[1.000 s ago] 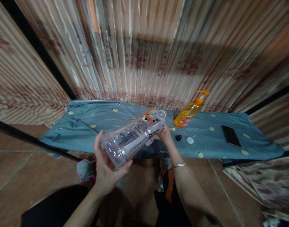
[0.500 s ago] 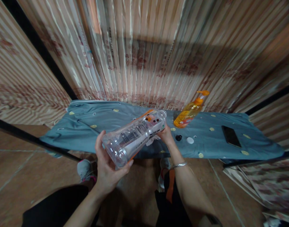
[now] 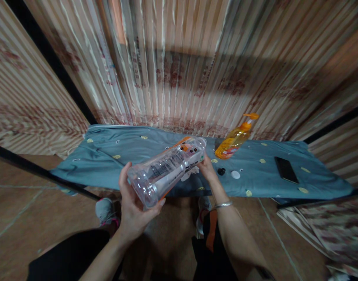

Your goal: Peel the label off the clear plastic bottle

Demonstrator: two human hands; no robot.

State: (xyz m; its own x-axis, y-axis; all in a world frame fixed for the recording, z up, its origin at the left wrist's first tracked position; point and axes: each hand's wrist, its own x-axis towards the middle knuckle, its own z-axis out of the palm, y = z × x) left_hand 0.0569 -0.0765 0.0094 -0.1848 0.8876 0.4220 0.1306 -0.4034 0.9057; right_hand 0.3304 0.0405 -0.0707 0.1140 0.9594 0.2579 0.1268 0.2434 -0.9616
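A clear plastic bottle (image 3: 167, 171) with a printed silver and orange label is held tilted above the cloth, its base toward me and its neck pointing away to the right. My left hand (image 3: 135, 210) is closed round the base, thumb below and fingers on the left side. My right hand (image 3: 206, 168) grips the neck end from beneath; the bottle hides most of its fingers. A crumpled white tissue (image 3: 190, 174) lies on the cloth just behind the bottle.
On the grey-blue patterned cloth (image 3: 103, 156) stand or lie a yellow pump bottle (image 3: 233, 144), a small black object (image 3: 221, 171), a white round disc (image 3: 235, 174) and a black phone (image 3: 286, 169). Dark metal poles (image 3: 50, 58) and a striped curtain (image 3: 179, 70) enclose the cloth.
Almost nothing differs. My right hand has shifted very slightly to the right at the bottle's neck; the bottle and my left hand keep their place.
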